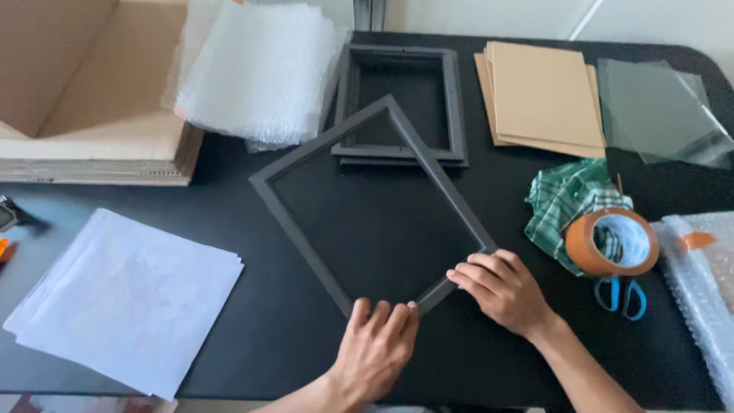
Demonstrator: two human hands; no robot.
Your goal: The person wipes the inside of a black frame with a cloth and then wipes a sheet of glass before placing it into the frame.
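Black and matte, the tabletop (229, 229) fills most of the view, with a pale wall showing at the far edge. Near the middle lies a dark grey rectangular picture frame (306, 153), empty and turned at an angle so that one corner points toward the person; the black surface shows through its opening. The left hand (375, 348) rests on the frame's near corner, fingers flat and extended over the rail, pressing rather than closing around it. The right hand (501, 291) lies on the near-right rail just beside it, fingers loosely curled over the edge; whether the thumb hooks underneath is hidden. Both forearms are cut off by the near border. Beyond the angled frame, a stack of similar dark frames (401, 103) sits partly covered by its far corner. To the far left, a pile of clear bubble wrap (260, 69) overlaps an open brown cardboard box (69, 84), which is cropped by the picture's edge. White paper sheets (126, 298) lie near left. Far right hold tan cardboard backing boards (543, 95) and clear glass panes (661, 111), hard to make out against the table. A green checked cloth (562, 199) sits under a brown tape roll (612, 243), with blue-handled scissors (621, 294) mostly hidden beneath.
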